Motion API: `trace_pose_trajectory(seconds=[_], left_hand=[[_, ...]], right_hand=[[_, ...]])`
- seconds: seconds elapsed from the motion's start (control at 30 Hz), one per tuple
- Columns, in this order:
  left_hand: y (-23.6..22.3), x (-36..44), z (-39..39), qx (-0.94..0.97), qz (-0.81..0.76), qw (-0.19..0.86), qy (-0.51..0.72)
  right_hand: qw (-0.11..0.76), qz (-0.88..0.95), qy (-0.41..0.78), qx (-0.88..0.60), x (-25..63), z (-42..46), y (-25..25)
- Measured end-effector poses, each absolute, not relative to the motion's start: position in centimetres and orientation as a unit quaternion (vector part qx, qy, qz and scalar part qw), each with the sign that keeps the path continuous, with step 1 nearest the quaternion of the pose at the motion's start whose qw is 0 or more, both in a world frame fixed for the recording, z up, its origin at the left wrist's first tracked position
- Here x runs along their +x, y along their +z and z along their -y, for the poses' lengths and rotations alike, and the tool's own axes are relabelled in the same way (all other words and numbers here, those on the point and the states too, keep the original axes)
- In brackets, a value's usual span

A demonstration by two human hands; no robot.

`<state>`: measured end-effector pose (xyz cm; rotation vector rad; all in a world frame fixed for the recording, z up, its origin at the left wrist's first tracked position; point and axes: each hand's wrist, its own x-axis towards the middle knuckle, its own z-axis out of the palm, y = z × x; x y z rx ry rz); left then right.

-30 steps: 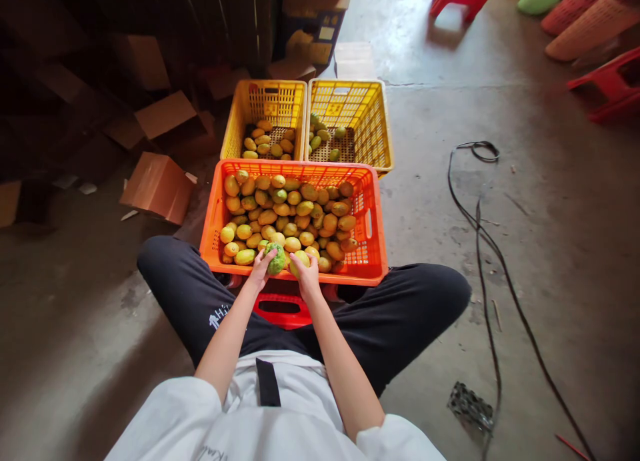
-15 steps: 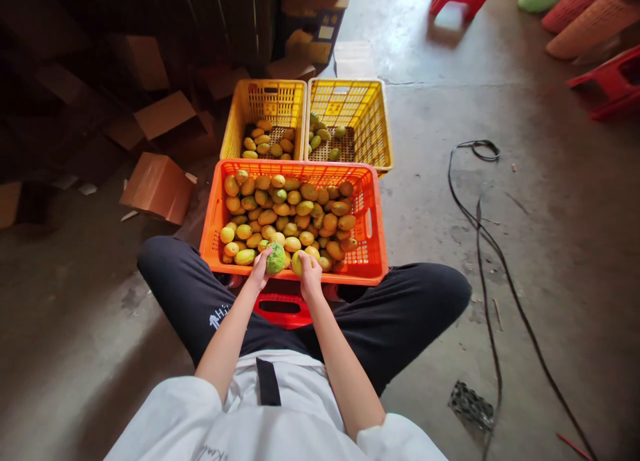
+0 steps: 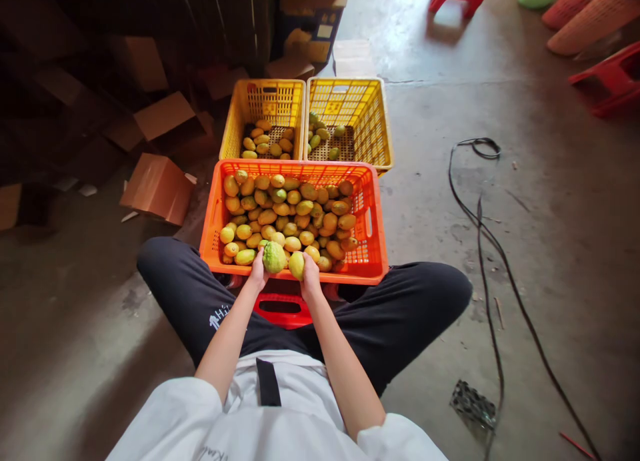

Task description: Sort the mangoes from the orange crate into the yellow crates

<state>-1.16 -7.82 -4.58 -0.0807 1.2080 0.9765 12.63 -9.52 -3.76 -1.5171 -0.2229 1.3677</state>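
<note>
My left hand [image 3: 258, 275] is closed round the left side of a bumpy green fruit [image 3: 274, 257]. Beside it, my right hand [image 3: 311, 275] grips a smoother yellow-green fruit [image 3: 297, 266], its fingers mostly hidden. The two fruits are a little apart, both above the near edge of an orange plastic crate [image 3: 379, 251]. Inside that crate lies a wide layer of oval yellow and greenish fruits [image 3: 293, 211]; their exact kind I cannot tell.
Behind the orange crate stand two yellow crates: the left one [image 3: 231, 124] holds several yellowish fruits, the right one [image 3: 374, 124] several greener ones. Cardboard boxes [image 3: 159, 188] lie at the left. A black cable [image 3: 487, 238] runs over the floor at the right; red stools [image 3: 607, 81] stand beyond.
The bumpy green fruit has been turned in my left hand, and the thumb no longer lies across it. My right hand has rotated slightly, showing more of the yellow-green fruit.
</note>
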Motion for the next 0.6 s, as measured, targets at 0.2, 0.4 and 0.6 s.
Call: trace_pose_trajectory(seconds=[0.2,0.4,0.6], left_hand=[[-4.0,-1.1,7.8,-0.032,-0.539,0.715,0.444],[-4.2,-1.2,8.2,0.033,-0.534,0.713,0.453],[-4.2,-1.1,8.4,0.05,-0.546,0.704,0.452]], right_hand=[[0.506,0.033,0.606,-0.613,12.2,9.6,-2.2],[0.494,0.073,0.595,-0.63,12.0,9.9,-1.3],[0.503,0.09,0.543,-0.667,12.4,9.9,-2.1]])
